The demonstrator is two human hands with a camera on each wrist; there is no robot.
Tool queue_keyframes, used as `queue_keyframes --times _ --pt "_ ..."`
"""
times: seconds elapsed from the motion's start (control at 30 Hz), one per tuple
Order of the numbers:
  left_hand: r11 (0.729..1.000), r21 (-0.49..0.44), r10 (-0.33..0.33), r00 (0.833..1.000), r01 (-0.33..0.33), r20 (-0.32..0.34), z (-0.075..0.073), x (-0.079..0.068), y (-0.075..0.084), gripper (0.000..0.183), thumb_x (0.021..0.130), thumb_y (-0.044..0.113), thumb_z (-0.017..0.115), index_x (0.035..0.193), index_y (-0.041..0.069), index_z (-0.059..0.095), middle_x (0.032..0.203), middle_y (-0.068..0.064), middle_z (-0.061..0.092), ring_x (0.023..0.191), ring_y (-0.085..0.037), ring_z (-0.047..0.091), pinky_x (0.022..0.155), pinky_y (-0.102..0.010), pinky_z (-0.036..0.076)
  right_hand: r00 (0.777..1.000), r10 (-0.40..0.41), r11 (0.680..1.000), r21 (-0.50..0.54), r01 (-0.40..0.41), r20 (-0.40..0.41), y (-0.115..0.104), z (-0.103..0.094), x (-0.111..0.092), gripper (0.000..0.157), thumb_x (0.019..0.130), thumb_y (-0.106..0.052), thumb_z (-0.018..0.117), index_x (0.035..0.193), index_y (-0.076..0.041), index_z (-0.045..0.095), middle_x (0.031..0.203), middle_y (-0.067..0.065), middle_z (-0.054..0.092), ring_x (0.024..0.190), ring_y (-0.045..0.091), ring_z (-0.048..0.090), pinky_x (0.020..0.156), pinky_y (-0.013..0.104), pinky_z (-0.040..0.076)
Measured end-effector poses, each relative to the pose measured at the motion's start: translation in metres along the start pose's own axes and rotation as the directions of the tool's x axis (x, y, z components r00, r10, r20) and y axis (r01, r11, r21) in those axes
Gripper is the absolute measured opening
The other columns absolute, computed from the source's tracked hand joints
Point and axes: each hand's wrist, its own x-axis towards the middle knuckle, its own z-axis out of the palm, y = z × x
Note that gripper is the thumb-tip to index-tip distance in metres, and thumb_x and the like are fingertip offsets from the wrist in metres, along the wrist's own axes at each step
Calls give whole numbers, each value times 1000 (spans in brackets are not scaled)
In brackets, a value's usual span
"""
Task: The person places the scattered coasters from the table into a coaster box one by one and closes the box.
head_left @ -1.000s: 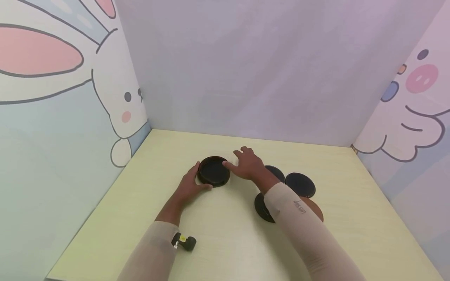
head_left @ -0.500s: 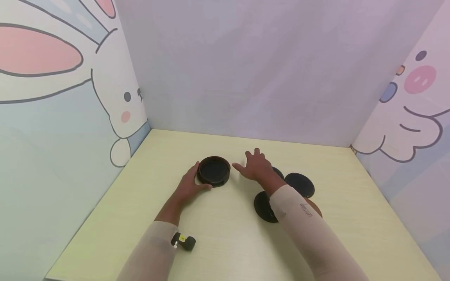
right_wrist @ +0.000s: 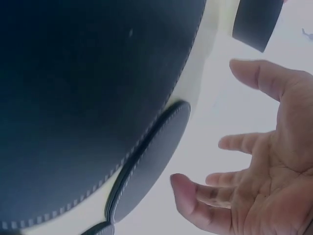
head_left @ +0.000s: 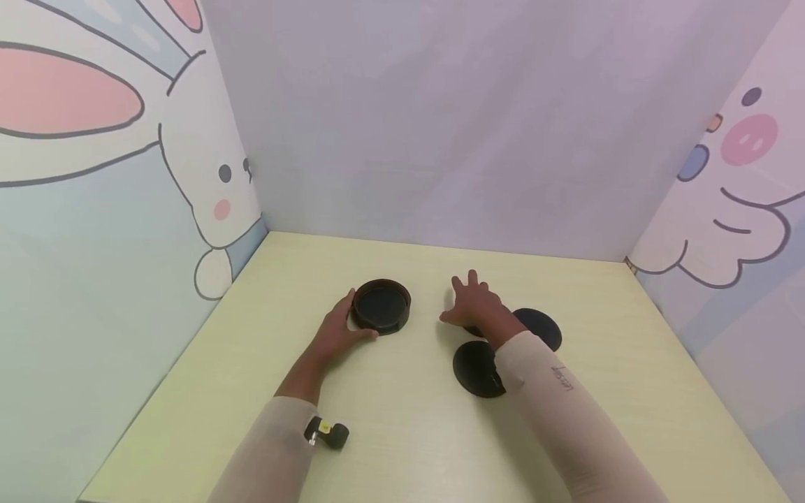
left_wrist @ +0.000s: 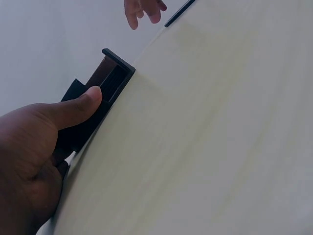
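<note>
A round black coaster holder with a notched wall stands on the table, a dark disc inside it. My left hand grips its left side, thumb along the near wall; the left wrist view shows the thumb pressed on the holder. Over the far coaster, which it mostly covers, my right hand hovers with spread fingers and holds nothing. Two more black coasters lie near: one in front, one to the right. Stitching edges the coaster in the right wrist view.
The pale yellow table ends at a plain back wall. Cartoon-printed walls stand left and right. A small black device with a yellow label is strapped to the left sleeve. The right sleeve covers part of the coaster group.
My right hand has moved right, away from the holder, to over the far coaster. The brown coaster has gone out of sight under the right sleeve. The left hand stays on the holder.
</note>
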Motion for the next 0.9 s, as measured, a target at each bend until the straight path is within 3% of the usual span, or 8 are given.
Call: queue_keyframes --times 0.33,0.6,0.73,0.9 --pt "1000 -1 4 1000 -4 1 0 1 1 121 91 44 90 176 8 12 183 -18 20 171 -42 17 140 -61 20 996 -12 999 50 8 87 21 -5 -6 107 94 -46 81 175 -10 20 179 32 5 158 63 28 121 77 41" --pt "1000 -5 2 1000 -2 -7 -1 0 0 122 90 45 91 177 9 13 183 -17 20 171 -42 17 140 -61 19 997 -11 999 43 8 82 30 -3 -9 111 92 -44 85 175 -8 21 178 33 7 156 64 31 120 77 42" --pt "1000 -1 1 1000 -1 -6 0 1 -2 122 90 46 91 176 9 13 183 -18 21 171 -43 18 139 -62 20 995 -11 1000 16 10 100 34 -4 -11 109 90 -45 86 173 -7 26 176 35 15 156 63 35 120 76 43" --pt "1000 -8 -10 1000 10 -1 2 1 -2 122 90 45 90 177 11 13 184 -16 20 171 -41 17 140 -60 19 991 -43 999 -22 46 125 40 -5 -12 103 89 -45 87 168 -4 37 168 34 35 149 53 49 119 71 47"
